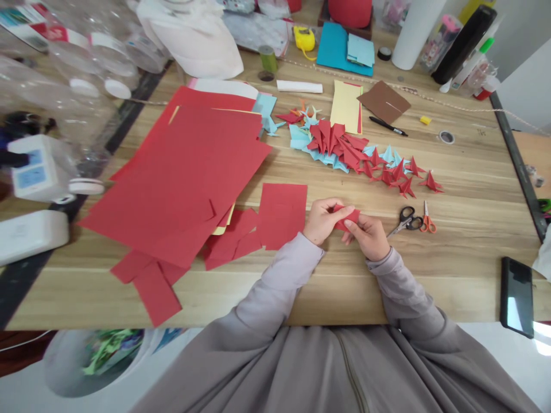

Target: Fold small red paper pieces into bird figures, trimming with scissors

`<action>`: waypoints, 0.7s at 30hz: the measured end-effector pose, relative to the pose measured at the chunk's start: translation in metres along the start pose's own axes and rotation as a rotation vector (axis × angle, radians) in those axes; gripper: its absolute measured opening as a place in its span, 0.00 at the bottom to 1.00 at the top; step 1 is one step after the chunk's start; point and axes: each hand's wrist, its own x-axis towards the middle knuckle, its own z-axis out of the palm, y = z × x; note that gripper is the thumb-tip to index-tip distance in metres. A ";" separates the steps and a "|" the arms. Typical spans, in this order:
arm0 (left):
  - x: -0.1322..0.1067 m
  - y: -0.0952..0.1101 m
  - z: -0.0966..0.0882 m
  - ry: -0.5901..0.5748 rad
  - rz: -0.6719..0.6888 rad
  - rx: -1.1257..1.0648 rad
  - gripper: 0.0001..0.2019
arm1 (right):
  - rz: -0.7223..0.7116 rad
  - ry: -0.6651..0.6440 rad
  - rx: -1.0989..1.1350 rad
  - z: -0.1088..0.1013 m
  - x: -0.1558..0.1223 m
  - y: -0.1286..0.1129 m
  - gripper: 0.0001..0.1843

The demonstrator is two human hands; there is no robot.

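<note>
Both my hands meet over the wooden table [465,172] near its front edge. My left hand [321,221] and my right hand [371,236] pinch a small folded piece of red paper [349,218] between their fingers. A red paper square [282,215] lies just left of my left hand. Large red paper sheets [181,172] are stacked further left, with cut red strips [150,284] near the edge. A heap of folded red and light blue paper cranes [357,155] lies beyond my hands.
Two pairs of scissors [413,221] lie right of my right hand. A black phone [516,295] rests at the front right edge. Yellow paper [346,106], brown card [384,101], a pen [387,126], plastic bottles [86,69] and a bin [99,358] below the table.
</note>
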 end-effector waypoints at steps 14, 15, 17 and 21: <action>-0.004 0.007 0.004 0.073 0.022 0.048 0.10 | 0.007 -0.012 0.024 -0.002 -0.001 -0.002 0.21; -0.004 0.007 0.004 0.087 0.018 0.053 0.10 | 0.009 -0.021 0.024 -0.002 -0.001 -0.002 0.21; -0.003 0.006 0.005 0.112 0.013 0.046 0.13 | 0.011 -0.017 0.034 -0.001 -0.001 -0.002 0.21; -0.001 0.002 0.004 0.121 0.008 -0.082 0.19 | -0.041 0.097 0.078 -0.004 0.001 -0.002 0.20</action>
